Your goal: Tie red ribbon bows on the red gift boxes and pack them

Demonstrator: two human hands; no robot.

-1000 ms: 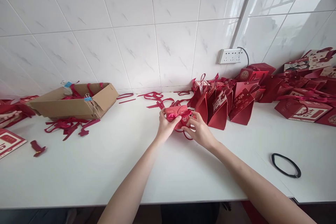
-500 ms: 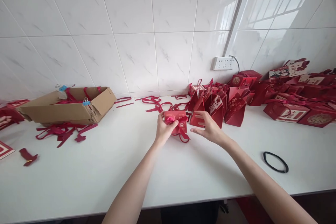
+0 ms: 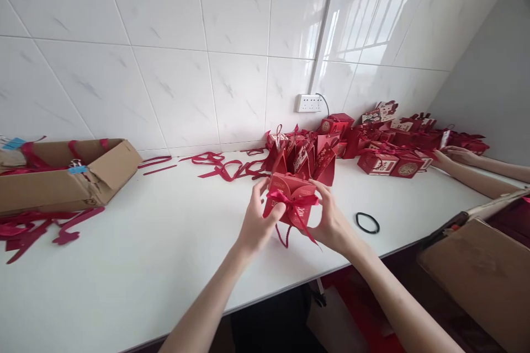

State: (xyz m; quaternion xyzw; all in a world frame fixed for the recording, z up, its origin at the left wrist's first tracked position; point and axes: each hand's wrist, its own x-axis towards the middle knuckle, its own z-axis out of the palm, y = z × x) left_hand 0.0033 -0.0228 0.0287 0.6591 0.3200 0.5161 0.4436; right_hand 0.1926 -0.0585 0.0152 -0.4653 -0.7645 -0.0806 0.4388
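A red gift box (image 3: 298, 183) with gold print is held up over the table, tied with a red ribbon bow (image 3: 295, 202). My left hand (image 3: 259, 220) grips its left side, thumb on the front by the bow. Around the right side curls my right hand (image 3: 329, 220), its fingers at the top right corner and its thumb low behind the ribbon tail. A twisted red cord handle (image 3: 283, 236) hangs beneath the box. Just behind stand several red gift boxes (image 3: 325, 164) with slanted sides.
At left sits a cardboard box (image 3: 45, 190) with ribbons and binder clips. Loose ribbons (image 3: 232, 170) lie along the wall. A black ring-shaped band (image 3: 367, 223) rests at right. Another person's hands (image 3: 453, 155) are beside piled red boxes (image 3: 383, 162); a brown carton (image 3: 480, 281) stands below.
The view has swung right, bringing another person's arms and a carton into sight. My right hand has closed onto the gift box, which is now raised and nearer.
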